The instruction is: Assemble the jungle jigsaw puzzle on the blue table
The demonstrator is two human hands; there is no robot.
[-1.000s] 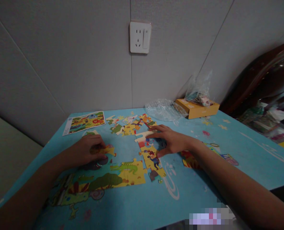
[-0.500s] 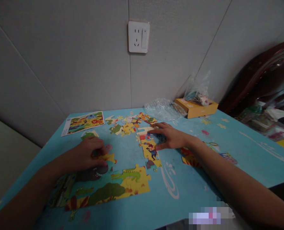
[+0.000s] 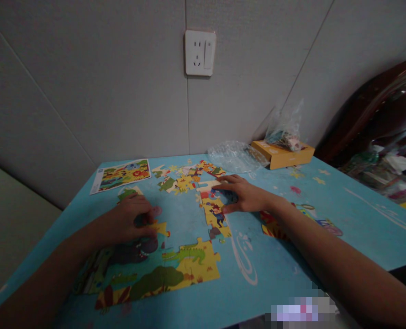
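A part-built jigsaw (image 3: 175, 267) with a green crocodile on yellow lies near the front of the blue table (image 3: 343, 228). My left hand (image 3: 129, 219) rests on its upper edge, fingers curled down on a yellow piece (image 3: 160, 227). My right hand (image 3: 245, 194) lies flat with fingers stretched out on a joined strip of pieces (image 3: 214, 212) showing a small figure. Beyond the strip sits another cluster of joined pieces (image 3: 185, 178).
A printed reference picture (image 3: 122, 175) lies at the back left. A crumpled clear bag (image 3: 235, 155) and a yellow box (image 3: 283, 153) with another bag on it sit by the wall. A loose red-yellow section (image 3: 271, 226) lies under my right forearm. A wall socket (image 3: 199, 52) hangs above.
My right hand has slid the strip of pieces away from the crocodile section and toward the far cluster. The left hand stays on its yellow piece.
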